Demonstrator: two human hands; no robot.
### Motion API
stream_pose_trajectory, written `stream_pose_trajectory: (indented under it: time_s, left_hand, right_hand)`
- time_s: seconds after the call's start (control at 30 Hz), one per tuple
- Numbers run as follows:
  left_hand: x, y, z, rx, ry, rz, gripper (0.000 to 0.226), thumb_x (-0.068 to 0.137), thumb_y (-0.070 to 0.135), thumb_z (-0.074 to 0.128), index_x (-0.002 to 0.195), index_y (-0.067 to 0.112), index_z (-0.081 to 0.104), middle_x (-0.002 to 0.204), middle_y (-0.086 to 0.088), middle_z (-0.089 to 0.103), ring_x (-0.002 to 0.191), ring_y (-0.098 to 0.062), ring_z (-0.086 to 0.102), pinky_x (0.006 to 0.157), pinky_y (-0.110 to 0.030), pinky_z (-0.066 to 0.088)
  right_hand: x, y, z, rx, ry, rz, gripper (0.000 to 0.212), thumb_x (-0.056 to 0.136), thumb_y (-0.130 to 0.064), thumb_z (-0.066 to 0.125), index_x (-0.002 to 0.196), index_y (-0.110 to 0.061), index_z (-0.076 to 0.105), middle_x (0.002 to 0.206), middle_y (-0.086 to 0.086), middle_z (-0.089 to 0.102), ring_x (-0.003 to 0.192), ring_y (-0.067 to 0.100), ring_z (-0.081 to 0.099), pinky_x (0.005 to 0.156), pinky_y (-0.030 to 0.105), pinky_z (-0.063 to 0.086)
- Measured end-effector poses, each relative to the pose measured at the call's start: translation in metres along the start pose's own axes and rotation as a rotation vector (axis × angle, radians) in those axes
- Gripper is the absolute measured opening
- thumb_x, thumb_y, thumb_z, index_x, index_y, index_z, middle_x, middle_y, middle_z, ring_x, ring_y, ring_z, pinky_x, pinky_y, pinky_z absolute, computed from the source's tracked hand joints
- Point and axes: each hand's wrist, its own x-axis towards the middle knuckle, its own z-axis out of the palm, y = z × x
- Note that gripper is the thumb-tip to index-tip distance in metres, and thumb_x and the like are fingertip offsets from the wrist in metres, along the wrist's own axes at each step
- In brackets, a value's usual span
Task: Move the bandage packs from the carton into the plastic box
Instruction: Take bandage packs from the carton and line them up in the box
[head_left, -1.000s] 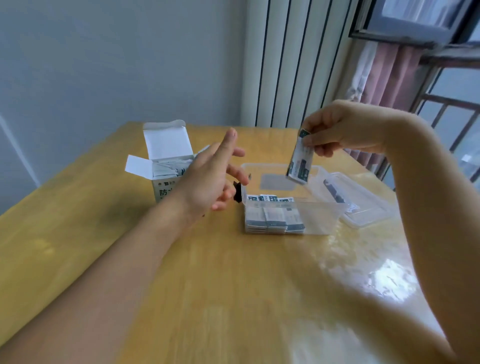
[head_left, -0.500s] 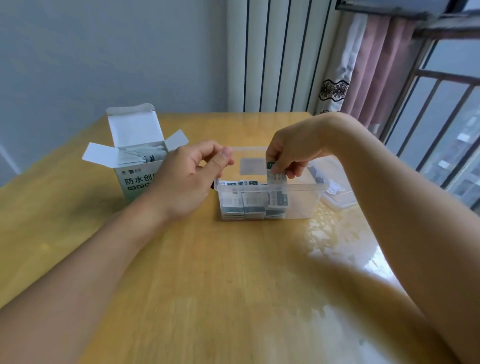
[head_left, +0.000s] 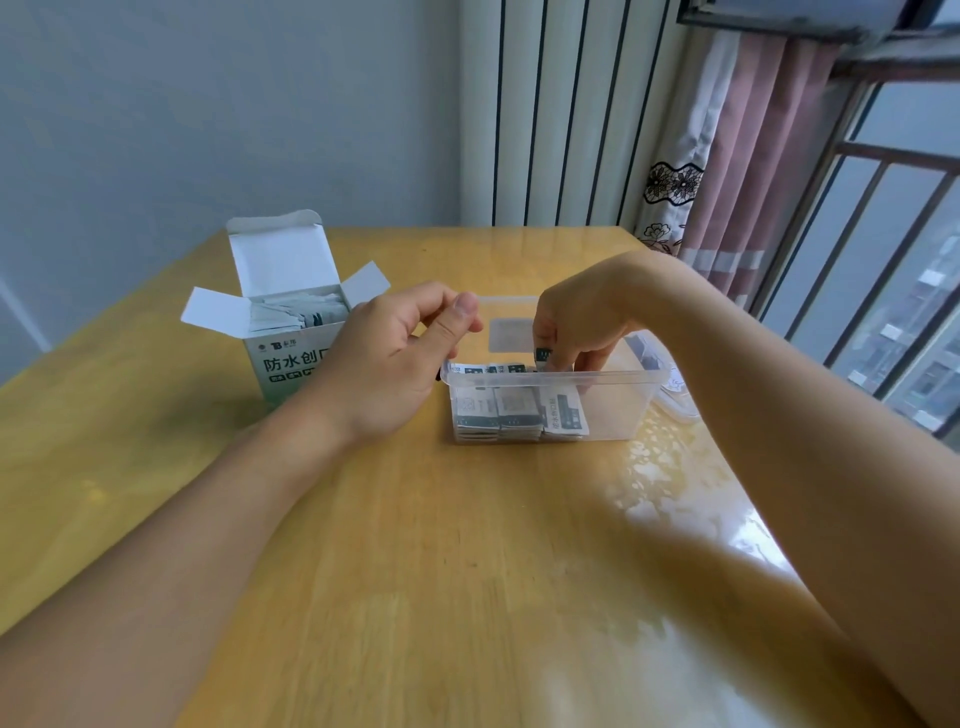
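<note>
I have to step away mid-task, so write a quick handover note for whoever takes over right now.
Right hand: pinching one bandage pack, lowering it into the plastic box.
Left hand: holds nothing, loosely curled by the box's left rim.
Done: a row of packs stands in the box's left part.
Left: release this pack; more packs sit in the open carton. The lid lies right of the box.

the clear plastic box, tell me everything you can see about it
The plastic box is a clear, rectangular, lidless tub standing upright on the wooden table, right of the open carton. A frosted label patch sits on its far wall. Bandage packs stand on edge in rows at its left end. The right hand reaches in, pinching one pack; the left hand is at its left rim, though contact is unclear.
</note>
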Motion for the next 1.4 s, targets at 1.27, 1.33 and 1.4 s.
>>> stream_pose_trajectory:
  time_s: [1.27, 1.33, 1.4]
  left_hand:
    - [0.017, -0.022, -0.088, 0.063, 0.632, 0.015, 0.014, 0.089, 0.03, 0.061, 0.076, 0.029, 0.063, 0.07, 0.01, 0.064, 0.067, -0.011, 0.057, 0.066, -0.026, 0.047]
    - [0.018, -0.035, -0.095, 0.088, 0.626, -0.053, 0.016, 0.092, 0.025, 0.061, 0.077, 0.028, 0.064, 0.072, 0.006, 0.066, 0.069, -0.015, 0.06, 0.066, -0.027, 0.047]
    - [0.018, -0.042, -0.098, 0.057, 0.645, -0.096, 0.018, 0.094, 0.021, 0.061, 0.076, 0.027, 0.063, 0.072, 0.004, 0.065, 0.066, -0.01, 0.057, 0.062, -0.022, 0.044]
  right_hand:
    - [-0.036, -0.109, -0.01, 0.294, 0.71, -0.707, 0.004, 0.085, -0.019, 0.079, 0.088, -0.016, 0.079, 0.073, -0.007, 0.073, 0.053, -0.003, 0.061, 0.053, 0.012, 0.048]
    - [-0.021, -0.129, -0.01, 0.186, 0.723, -0.653, 0.005, 0.082, -0.021, 0.081, 0.086, -0.018, 0.08, 0.077, -0.008, 0.074, 0.062, 0.0, 0.063, 0.058, 0.013, 0.05]
    - [-0.004, -0.147, -0.006, 0.054, 0.675, -0.564, 0.004, 0.079, -0.021, 0.081, 0.081, -0.019, 0.079, 0.078, -0.006, 0.074, 0.07, 0.008, 0.067, 0.066, 0.022, 0.055]
